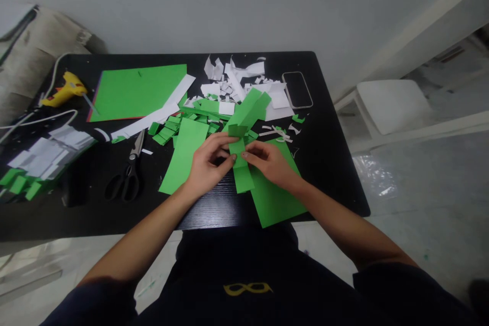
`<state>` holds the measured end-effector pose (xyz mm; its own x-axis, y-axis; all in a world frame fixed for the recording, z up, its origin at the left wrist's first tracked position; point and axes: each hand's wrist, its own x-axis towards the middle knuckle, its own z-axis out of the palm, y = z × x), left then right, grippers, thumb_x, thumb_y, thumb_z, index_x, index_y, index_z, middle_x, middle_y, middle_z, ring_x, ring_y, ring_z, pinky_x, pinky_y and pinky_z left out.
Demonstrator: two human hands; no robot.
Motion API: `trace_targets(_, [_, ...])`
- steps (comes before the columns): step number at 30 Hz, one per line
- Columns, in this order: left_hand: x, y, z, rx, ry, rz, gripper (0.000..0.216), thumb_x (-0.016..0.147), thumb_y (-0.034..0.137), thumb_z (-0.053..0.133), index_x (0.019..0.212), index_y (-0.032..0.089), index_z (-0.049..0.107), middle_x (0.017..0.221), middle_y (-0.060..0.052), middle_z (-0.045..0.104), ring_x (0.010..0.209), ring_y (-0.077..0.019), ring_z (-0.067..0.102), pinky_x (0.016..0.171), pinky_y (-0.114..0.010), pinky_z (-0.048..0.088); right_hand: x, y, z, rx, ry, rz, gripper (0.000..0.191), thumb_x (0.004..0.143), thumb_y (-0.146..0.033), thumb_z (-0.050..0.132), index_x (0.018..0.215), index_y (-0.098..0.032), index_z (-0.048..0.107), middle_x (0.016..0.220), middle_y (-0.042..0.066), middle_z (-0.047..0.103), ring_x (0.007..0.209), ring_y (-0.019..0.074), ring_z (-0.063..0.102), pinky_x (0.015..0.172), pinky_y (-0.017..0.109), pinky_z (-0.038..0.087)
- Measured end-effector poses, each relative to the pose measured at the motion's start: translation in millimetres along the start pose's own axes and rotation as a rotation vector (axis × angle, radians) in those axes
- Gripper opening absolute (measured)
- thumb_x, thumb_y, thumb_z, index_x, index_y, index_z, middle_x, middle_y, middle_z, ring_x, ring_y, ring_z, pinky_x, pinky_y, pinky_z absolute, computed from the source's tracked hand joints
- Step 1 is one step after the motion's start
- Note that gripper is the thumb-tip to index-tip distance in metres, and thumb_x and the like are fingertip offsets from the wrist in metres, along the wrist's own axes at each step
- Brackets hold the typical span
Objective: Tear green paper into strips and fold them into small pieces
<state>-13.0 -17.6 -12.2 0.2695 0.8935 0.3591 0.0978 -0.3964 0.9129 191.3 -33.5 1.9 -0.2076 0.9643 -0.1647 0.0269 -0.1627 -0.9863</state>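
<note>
A creased green paper strip (240, 155) is held upright over the table between my two hands. My left hand (210, 163) pinches its left edge with thumb and fingers. From the other side, my right hand (269, 162) grips the strip's right edge, thumb on the front. The strip shows several cross folds, and its top part bends over. Under my left hand lies a green paper sheet (183, 158); a larger green sheet (277, 198) lies beneath my right hand. Behind the strip, more green paper pieces (248, 107) rest on the pile.
Black-handled scissors (130, 173) lie left of my hands. Further left are a yellow glue gun (66, 90) with a cord and a stack of folded white pieces (57, 150). White scraps (244, 71) and a phone (297, 89) lie toward the back of the black table (340, 163).
</note>
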Motion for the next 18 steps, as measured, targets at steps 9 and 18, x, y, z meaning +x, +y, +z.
trace_targets(9, [0.9,4.0,0.0,0.021,-0.020,-0.001,0.027,0.095,0.016,0.073,0.121,0.023,0.078,0.130,-0.010,0.069,0.088,-0.0131,0.070,0.072,-0.025,0.063,0.7,1.1,-0.8,0.006,-0.025,-0.023,0.032,0.086,-0.052,0.085,0.083,-0.025,0.068,0.075,-0.002,0.063,0.069,0.0172,0.058,0.067,0.034,0.049])
trace_targets(18, [0.6,1.6,-0.1,0.039,-0.014,0.022,0.030,0.096,0.014,0.072,0.123,0.025,0.078,0.130,-0.008,0.069,0.085,-0.0116,0.070,0.069,-0.023,0.061,0.7,0.0,-0.5,0.012,-0.028,-0.021,0.036,0.084,-0.054,0.085,0.082,-0.023,0.067,0.074,-0.002,0.063,0.067,0.0155,0.058,0.064,0.031,0.047])
